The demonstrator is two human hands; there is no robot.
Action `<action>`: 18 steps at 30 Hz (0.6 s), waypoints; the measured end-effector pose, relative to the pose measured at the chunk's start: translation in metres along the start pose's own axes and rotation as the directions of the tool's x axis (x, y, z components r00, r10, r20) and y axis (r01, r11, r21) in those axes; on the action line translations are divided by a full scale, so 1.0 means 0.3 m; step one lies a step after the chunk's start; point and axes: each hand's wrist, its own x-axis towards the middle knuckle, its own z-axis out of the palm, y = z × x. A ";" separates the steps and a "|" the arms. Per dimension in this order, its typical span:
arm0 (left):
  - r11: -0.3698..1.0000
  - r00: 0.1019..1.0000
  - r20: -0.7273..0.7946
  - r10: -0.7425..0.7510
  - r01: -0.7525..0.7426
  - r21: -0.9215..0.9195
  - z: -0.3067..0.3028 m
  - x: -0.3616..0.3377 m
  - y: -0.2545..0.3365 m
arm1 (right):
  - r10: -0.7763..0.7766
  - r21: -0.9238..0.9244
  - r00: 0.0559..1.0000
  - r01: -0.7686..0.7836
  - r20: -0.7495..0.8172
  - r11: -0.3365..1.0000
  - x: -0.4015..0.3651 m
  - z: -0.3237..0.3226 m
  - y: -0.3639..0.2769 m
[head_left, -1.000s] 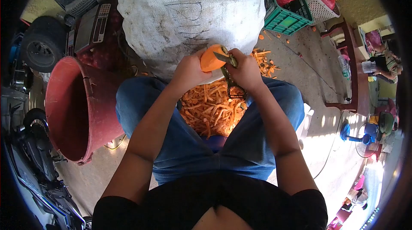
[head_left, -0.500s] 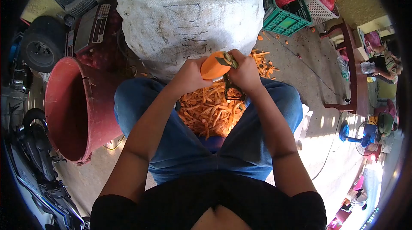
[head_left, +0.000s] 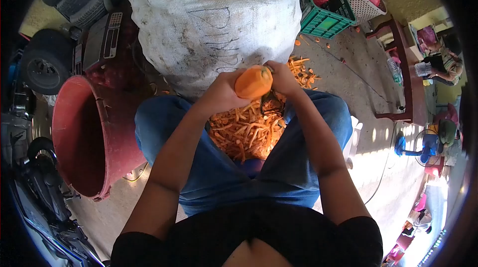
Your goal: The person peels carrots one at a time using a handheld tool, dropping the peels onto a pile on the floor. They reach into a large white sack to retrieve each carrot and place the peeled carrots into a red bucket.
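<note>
My left hand (head_left: 224, 92) is wrapped round a thick, peeled-looking orange carrot (head_left: 253, 83), its broad end tilted up toward me. My right hand (head_left: 284, 79) is closed at the carrot's upper right side. In its fingers is a small dark tool that looks like a peeler (head_left: 269, 69), mostly hidden by the fingers and the carrot. Below both hands, between my knees, lies a heap of orange peelings (head_left: 247, 135). A dark looped thing (head_left: 271, 105) hangs or lies just under my right hand; what it is I cannot make out.
A bulging white sack (head_left: 214, 28) stands in front, with carrots in its mouth. To the left are a red barrel (head_left: 127, 132) on its side and a scale (head_left: 103, 40). A green crate (head_left: 326, 27) and scattered peelings (head_left: 303, 73) are at right. Another person (head_left: 444, 65) is far right.
The carrot has turned and tipped, showing more of its broad end. The dark green tool and strip across its top are now less visible. My right hand has shifted slightly down and right.
</note>
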 end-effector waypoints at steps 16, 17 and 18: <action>0.895 0.965 -0.261 -0.041 0.151 0.421 -0.005 0.034 -0.070 | -0.144 -0.192 0.980 0.116 -0.137 0.975 -0.073 -0.058 -0.159; 0.893 0.969 -0.240 -0.063 0.163 0.420 -0.003 0.034 -0.070 | -0.160 -0.243 0.979 0.125 -0.127 0.962 -0.073 -0.057 -0.155; 0.891 0.972 -0.219 -0.086 0.174 0.419 0.000 0.035 -0.071 | -0.175 -0.295 0.978 0.134 -0.117 0.946 -0.074 -0.056 -0.150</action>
